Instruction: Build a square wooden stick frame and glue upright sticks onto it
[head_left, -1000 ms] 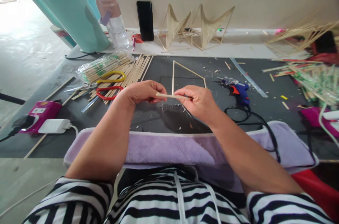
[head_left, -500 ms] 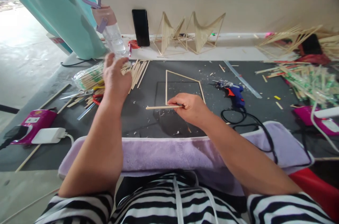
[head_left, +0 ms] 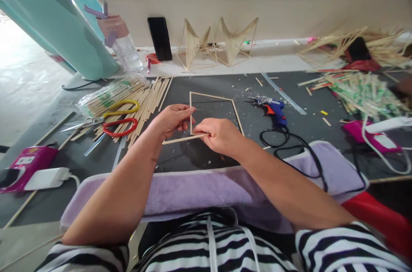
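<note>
We see matt wood in the frame (head_left: 238, 118) and held stick (head_left: 180, 139), metal and glossy plastic in the scissors (head_left: 97, 120), smooth plastic on the glue gun (head_left: 276, 111) and 2 power strips (head_left: 41, 156), crinkled clear film round the packet (head_left: 111, 92), fuzzy cloth in the towel (head_left: 199, 188) and a smooth, glass-like face on the phone (head_left: 160, 39).
</note>
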A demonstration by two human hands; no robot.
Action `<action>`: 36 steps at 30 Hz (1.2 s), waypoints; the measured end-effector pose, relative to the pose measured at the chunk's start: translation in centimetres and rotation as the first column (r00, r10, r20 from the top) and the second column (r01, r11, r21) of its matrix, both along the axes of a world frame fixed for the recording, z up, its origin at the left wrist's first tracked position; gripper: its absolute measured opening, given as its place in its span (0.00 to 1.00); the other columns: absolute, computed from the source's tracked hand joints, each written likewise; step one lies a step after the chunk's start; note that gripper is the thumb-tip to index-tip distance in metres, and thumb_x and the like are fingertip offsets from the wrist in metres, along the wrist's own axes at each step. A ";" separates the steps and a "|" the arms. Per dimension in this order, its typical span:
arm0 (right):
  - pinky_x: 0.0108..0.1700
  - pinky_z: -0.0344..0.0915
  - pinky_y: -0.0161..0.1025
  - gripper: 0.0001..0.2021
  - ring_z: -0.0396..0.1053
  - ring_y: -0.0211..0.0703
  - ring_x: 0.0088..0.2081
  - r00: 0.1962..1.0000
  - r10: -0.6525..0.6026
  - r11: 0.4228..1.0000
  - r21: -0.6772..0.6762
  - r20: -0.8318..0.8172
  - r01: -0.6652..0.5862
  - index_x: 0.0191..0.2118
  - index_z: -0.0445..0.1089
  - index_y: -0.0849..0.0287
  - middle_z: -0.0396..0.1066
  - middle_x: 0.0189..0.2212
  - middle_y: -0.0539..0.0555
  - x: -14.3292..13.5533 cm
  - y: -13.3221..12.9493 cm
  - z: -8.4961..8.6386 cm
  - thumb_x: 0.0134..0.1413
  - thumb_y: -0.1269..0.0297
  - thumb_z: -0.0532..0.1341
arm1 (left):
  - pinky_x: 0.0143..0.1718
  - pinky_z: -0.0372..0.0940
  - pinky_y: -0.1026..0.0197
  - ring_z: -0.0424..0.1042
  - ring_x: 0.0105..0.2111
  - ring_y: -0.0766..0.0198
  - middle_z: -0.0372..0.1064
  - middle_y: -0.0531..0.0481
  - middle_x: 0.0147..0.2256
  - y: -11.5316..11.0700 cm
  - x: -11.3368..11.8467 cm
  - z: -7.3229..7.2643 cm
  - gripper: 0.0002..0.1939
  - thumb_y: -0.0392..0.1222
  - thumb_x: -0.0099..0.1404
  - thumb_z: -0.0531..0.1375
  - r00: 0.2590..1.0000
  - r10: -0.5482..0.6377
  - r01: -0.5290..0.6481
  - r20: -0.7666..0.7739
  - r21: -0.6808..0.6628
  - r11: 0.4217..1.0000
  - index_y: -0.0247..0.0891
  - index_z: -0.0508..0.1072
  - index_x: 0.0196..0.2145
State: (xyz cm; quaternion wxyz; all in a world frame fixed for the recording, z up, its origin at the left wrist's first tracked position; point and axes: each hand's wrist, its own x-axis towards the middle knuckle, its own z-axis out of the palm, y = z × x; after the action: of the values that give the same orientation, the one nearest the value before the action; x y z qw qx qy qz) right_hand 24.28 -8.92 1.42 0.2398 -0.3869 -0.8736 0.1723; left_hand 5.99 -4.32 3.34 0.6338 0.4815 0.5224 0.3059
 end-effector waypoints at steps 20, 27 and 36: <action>0.41 0.62 0.37 0.10 0.74 0.43 0.42 0.994 -0.090 0.992 -0.079 0.066 0.095 0.43 0.80 0.56 0.79 0.40 0.54 -2.5 1.2 1.3 0.63 0.65 0.60 | 0.16 0.57 0.72 0.68 0.16 0.73 0.72 0.55 0.23 0.8 -2.9 1.7 0.03 0.37 0.68 0.61 0.999 0.040 -0.039 -0.009 0.112 0.993 0.35 0.72 0.39; 0.38 0.58 0.37 0.10 0.73 0.43 0.42 0.995 -0.033 0.999 -0.037 0.099 0.036 0.42 0.80 0.57 0.79 0.39 0.55 -6.0 4.0 3.1 0.64 0.64 0.60 | 0.19 0.59 0.69 0.67 0.16 0.72 0.71 0.54 0.21 1.6 -6.7 2.1 0.03 0.36 0.64 0.63 0.981 0.183 -0.191 0.071 0.138 0.972 0.34 0.74 0.34; 0.39 0.57 0.36 0.14 0.72 0.43 0.42 0.995 0.099 0.992 -0.081 0.025 -0.097 0.44 0.78 0.57 0.78 0.40 0.54 -13.4 7.8 2.5 0.67 0.60 0.55 | 0.13 0.46 0.73 0.53 0.13 0.77 0.67 0.58 0.17 1.8 -12.0 3.3 0.02 0.34 0.62 0.63 0.925 0.380 -0.379 -0.003 0.084 0.922 0.35 0.76 0.34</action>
State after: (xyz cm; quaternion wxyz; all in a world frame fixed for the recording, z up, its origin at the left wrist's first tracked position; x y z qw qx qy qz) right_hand 10.92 -1.14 3.95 0.2030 -0.3552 -0.8873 0.2130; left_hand -6.04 -2.55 6.64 0.5373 0.3996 0.5988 0.4393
